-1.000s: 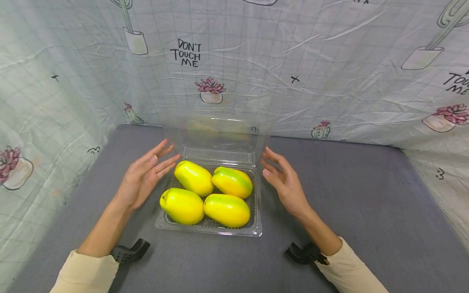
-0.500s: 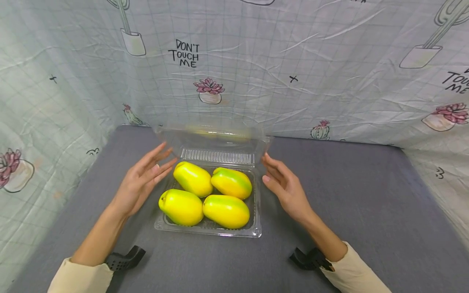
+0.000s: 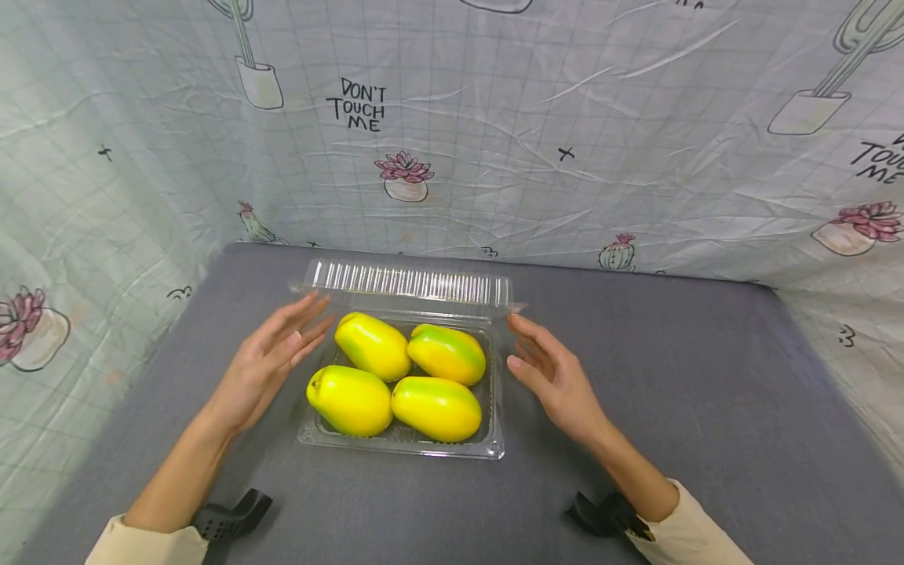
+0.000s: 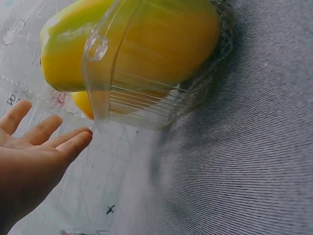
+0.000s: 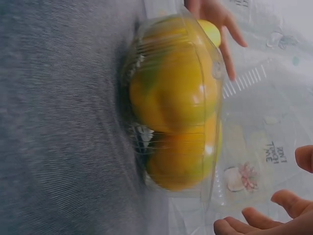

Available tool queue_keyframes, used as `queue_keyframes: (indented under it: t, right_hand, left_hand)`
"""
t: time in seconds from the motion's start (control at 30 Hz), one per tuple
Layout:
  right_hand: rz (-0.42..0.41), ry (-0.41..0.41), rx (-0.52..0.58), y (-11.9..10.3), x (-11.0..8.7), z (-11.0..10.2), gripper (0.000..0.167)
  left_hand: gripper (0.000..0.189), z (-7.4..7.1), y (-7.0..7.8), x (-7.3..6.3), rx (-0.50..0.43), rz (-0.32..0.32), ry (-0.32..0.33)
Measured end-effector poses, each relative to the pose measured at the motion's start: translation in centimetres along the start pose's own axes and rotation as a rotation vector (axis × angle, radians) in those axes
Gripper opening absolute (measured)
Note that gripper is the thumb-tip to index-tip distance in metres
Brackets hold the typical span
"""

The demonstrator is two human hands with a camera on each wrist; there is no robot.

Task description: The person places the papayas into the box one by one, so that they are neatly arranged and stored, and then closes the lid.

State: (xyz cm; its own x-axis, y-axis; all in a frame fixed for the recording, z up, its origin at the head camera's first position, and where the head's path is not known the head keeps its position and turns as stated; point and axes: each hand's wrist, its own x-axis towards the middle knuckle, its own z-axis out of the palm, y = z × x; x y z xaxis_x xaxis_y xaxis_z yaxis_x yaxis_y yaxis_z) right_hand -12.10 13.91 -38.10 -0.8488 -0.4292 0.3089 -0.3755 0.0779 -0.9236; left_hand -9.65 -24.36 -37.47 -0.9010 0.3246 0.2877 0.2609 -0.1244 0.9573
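Observation:
A clear plastic clamshell container sits on the table, holding several glossy yellow-green fruits that look like mangoes. Its hinged, ridged lid stands raised at the back, seen nearly edge-on. My left hand is beside the lid's left corner, fingers extended. At the right corner is my right hand, fingers slightly bent and thumb apart. Fingertips of both hands appear to be at the lid's edge, though firm contact cannot be told. The left wrist view shows straight left fingers; the right wrist view shows loosely bent right fingers.
A dark grey cloth covers the table. Behind it and at the sides hangs a pale curtain printed with cacti and lettering. Each wrist carries a black bracket.
The lid has tilted forward and down toward me, from upright to nearly edge-on. Both hands have come slightly nearer along with it. The container and fruits have stayed in place.

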Motion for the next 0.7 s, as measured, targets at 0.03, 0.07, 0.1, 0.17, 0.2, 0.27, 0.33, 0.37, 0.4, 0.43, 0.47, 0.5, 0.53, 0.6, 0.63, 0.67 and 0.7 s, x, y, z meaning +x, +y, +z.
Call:
queue_keyframes:
  t: [0.03,0.07,0.1,0.17,0.2,0.27,0.33,0.37,0.4,0.43,0.47,0.5,0.53,0.6,0.63,0.67,0.7]
  right_hand:
    - [0.008,-0.005,-0.008,0.0,-0.2,0.0,0.052]
    - [0.015,-0.010,-0.016,0.0,-0.4,0.0,0.051]
    - [0.019,-0.015,-0.025,-0.1,-0.6,-0.1,0.051]
    - [0.023,-0.019,-0.041,-0.1,-0.9,-0.1,0.047]
    - [0.024,-0.019,-0.047,-0.2,-1.0,-0.1,0.045]
    - [0.022,-0.021,-0.053,-0.2,-1.2,0.0,0.044]
    - [0.016,-0.022,-0.047,-0.3,-1.3,0.0,0.045]
    - [0.014,-0.023,-0.044,-0.3,-1.3,0.0,0.046]
    - [0.011,-0.023,-0.041,-0.3,-1.4,0.0,0.047]
    - [0.008,-0.023,-0.042,-0.3,-1.4,0.0,0.048]
    - [0.007,-0.025,-0.042,-0.3,-1.5,0.0,0.049]
    - [0.003,-0.028,-0.043,-0.3,-1.5,0.0,0.049]
    - [0.003,-0.032,-0.048,-0.3,-1.6,0.0,0.049]
    - [0.009,-0.041,-0.063,-0.4,-1.7,-0.1,0.050]
    - [0.014,-0.047,-0.071,-0.4,-1.8,-0.1,0.050]
    - [0.017,-0.054,-0.073,-0.4,-1.9,-0.1,0.051]
    - [0.022,-0.059,-0.078,-0.4,-2.1,-0.2,0.051]
  left_hand:
    - [0.046,0.0,0.0,-0.1,-0.002,0.000,0.000]
    - [0.045,0.1,-0.1,-0.2,-0.006,0.002,0.000]
    - [0.044,0.1,-0.1,-0.4,-0.007,0.002,0.003]
    - [0.042,0.2,-0.1,-0.6,-0.001,-0.004,0.008]
    - [0.041,0.3,-0.1,-0.7,0.004,-0.013,0.011]
    - [0.040,0.4,-0.2,-0.9,0.017,-0.024,0.011]
    - [0.040,0.4,-0.3,-1.1,0.027,-0.026,0.002]
    - [0.041,0.4,-0.4,-1.2,0.026,-0.022,-0.005]
    - [0.041,0.4,-0.5,-1.3,0.025,-0.012,-0.014]
    - [0.041,0.4,-0.5,-1.5,0.020,-0.004,-0.020]
    - [0.042,0.4,-0.6,-1.6,0.011,0.007,-0.024]
    - [0.042,0.4,-0.7,-1.7,0.000,0.015,-0.028]
    - [0.042,0.4,-0.7,-1.8,-0.008,0.023,-0.033]
    - [0.041,0.3,-0.8,-2.1,-0.026,0.027,-0.032]
    - [0.040,0.4,-0.8,-2.2,-0.029,0.021,-0.027]
    - [0.040,0.4,-0.8,-2.3,-0.032,0.021,-0.025]
    - [0.040,0.4,-0.8,-2.3,-0.034,0.015,-0.024]
